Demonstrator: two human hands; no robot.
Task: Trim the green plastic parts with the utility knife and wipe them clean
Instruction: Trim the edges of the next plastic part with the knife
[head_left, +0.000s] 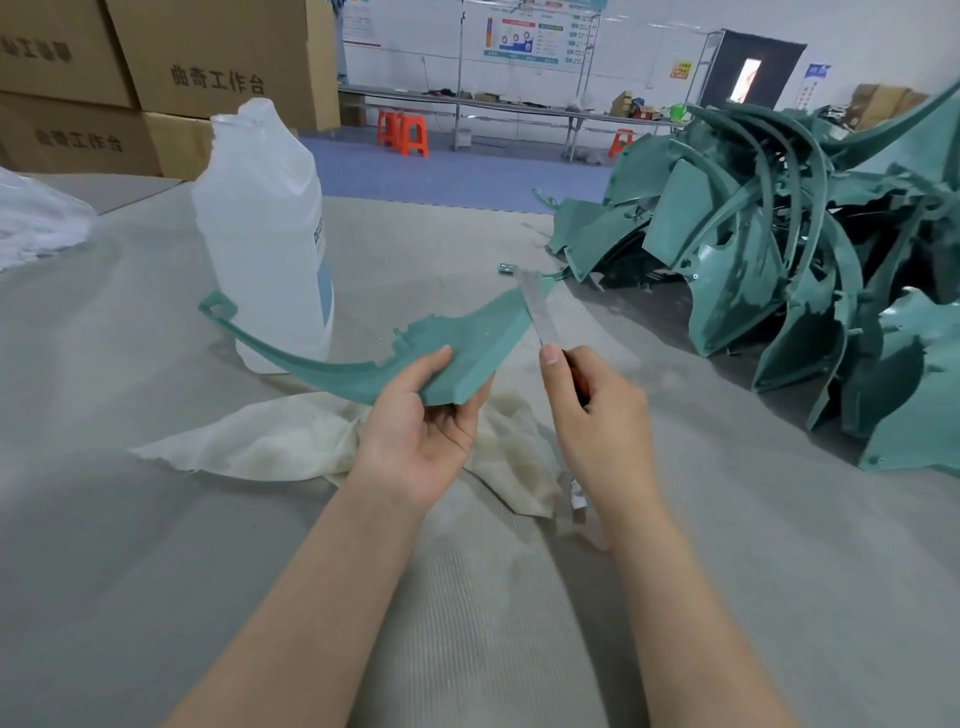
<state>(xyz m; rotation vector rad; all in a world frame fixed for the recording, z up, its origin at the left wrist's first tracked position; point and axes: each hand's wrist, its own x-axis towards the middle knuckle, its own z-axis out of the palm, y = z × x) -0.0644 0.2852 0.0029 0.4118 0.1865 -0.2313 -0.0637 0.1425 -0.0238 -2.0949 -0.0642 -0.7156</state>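
Note:
My left hand (423, 415) grips a long curved green plastic part (363, 358) by its wide end, thumb on top and fingers underneath, holding it above the table. My right hand (597, 415) is wrapped around the orange handle of a utility knife (540, 306), thumb laid along it. The long grey blade points away from me and lies against the right edge of the part. A crumpled off-white cloth (291, 441) lies on the table under my left hand.
A big pile of green plastic parts (779, 249) fills the right side of the grey table (467, 597). A tall white plastic container (265, 228) stands behind the held part. Cardboard boxes (156, 62) are stacked at the back left, white plastic wrap (36, 218) at the far left.

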